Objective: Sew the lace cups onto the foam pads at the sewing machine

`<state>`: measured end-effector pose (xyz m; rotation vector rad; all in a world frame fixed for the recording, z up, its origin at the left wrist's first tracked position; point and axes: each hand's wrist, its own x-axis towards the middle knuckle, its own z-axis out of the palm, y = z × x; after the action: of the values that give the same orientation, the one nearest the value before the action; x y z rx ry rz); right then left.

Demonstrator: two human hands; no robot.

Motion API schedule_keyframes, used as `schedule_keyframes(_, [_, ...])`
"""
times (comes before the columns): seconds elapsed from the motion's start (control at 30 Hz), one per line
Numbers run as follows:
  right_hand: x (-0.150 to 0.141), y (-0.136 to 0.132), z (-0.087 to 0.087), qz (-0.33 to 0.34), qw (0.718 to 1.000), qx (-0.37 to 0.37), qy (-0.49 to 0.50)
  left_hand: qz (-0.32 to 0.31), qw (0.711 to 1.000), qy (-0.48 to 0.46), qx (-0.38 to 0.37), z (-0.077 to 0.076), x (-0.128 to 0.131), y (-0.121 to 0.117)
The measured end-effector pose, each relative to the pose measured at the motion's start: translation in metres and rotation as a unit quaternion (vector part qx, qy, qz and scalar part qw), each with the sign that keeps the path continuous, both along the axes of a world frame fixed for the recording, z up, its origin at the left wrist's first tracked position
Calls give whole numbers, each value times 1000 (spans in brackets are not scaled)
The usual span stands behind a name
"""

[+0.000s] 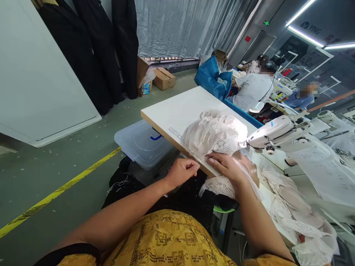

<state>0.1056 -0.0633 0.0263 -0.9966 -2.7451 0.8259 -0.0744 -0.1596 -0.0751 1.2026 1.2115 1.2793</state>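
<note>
A bunched heap of white lace fabric [219, 133] lies on the white sewing table [180, 107], close to its front edge and left of the sewing machine's head [270, 131]. My right hand [227, 166] is at that edge, its fingers bent over the lace, part of which hangs below the tabletop. Just off the table's edge, to the left, my left hand [183, 171] is closed with thumb and forefinger together. Whatever that pinch may hold is too small to see. Light from the machine falls on the right side of the heap.
More lace pieces [299, 210] spill over the right side. A lidded clear plastic bin [144, 142] stands under the table's left side. Beyond the table are a blue bag [212, 77] and a seated person in a white shirt [252, 90]. Cardboard boxes [163, 78] sit by the curtain.
</note>
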Motion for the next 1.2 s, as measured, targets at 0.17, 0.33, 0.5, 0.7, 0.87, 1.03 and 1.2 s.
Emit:
schedule_keyframes(0.17, [8,6,-1,-6,996,-74,43,-51,995,12,-86,-44,14,-9])
schedule_keyframes(0.33, [12,13,-5,6,976,-184,118,-194,978,-38,-71,-53,55,-1])
schedule_keyframes(0.5, [36,22,-14,77,939,-289,171,-257,965,-41,-38,-21,69,2])
schedule_keyframes(0.7, [84,26,-14,13,879,-263,398,-248,969,-11,16,12,43,4])
schedule_keyframes(0.87, [97,25,12,-44,669,-262,694,-240,971,0,24,22,39,14])
schedule_keyframes(1.03, [84,22,21,-178,625,-224,727,-235,972,8,20,23,49,16])
schedule_keyframes(1.2, [104,-13,17,-213,741,-107,628,-225,974,-6,10,25,45,14])
